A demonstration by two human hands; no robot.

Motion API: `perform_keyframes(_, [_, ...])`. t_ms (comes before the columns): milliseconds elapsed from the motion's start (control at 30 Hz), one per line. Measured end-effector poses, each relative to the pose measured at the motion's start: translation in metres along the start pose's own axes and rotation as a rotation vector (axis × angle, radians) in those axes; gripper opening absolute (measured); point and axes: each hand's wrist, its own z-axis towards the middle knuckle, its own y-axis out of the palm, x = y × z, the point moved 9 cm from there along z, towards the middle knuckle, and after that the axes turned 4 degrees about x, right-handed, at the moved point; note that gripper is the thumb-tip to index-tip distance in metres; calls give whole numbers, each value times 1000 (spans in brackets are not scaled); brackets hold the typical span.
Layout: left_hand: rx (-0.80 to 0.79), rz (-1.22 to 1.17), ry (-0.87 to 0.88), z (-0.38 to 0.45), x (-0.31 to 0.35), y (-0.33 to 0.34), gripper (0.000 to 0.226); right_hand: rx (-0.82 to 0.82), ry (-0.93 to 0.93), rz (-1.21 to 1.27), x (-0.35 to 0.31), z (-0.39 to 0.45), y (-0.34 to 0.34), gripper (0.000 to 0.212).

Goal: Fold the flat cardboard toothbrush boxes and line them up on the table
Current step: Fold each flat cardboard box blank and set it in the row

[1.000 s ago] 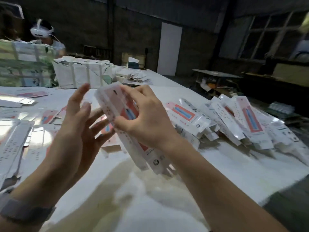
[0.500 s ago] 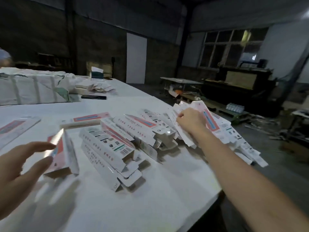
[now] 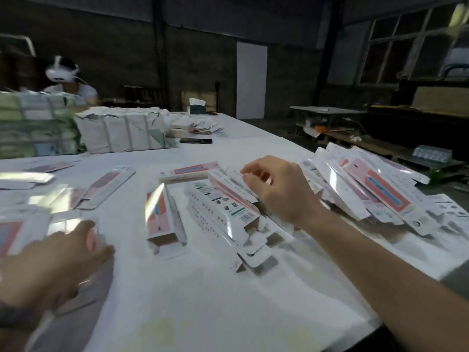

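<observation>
Right hand (image 3: 276,189) hovers over the folded boxes (image 3: 223,207), grip loose and empty. Left hand (image 3: 54,260), blurred, fingers spread, rests on the worktop (image 3: 203,301). Box count unclear.

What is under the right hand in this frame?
Folded toothbrush boxes lie in a row under the right hand. The hand covers part of them, so whether its fingers touch one is unclear.

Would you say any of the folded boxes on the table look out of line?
Yes: one folded box stands apart, left of the overlapping row, and the far pile lies jumbled and overlapping.
</observation>
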Motion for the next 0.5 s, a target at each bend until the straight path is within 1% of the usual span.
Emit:
perform_keyframes(33, [13,83,11,-12,3,-11,40,-43,-31,65,-23,-5,15,23])
perform_keyframes(67, [65,84,35,-19,11,-23,32,-95,-63,111,-44,-9,30,21])
perform_keyframes(133, [60,82,54,-29,16,-28,20,-194,-132,156,-82,-18,63,15])
perform_keyframes(200, [51,102,58,-33,20,-31,14,-252,-189,190,-110,-24,92,14])
perform_keyframes(300, [76,150,40,-35,29,-35,21,-303,-196,257,-135,-21,127,18])
perform_keyframes(400, [136,78,27,-35,30,-42,24,-340,-106,350,-137,-13,157,10])
perform_keyframes(500, [256,-22,44,-37,33,-62,34,-335,12,483,-122,-15,177,15])
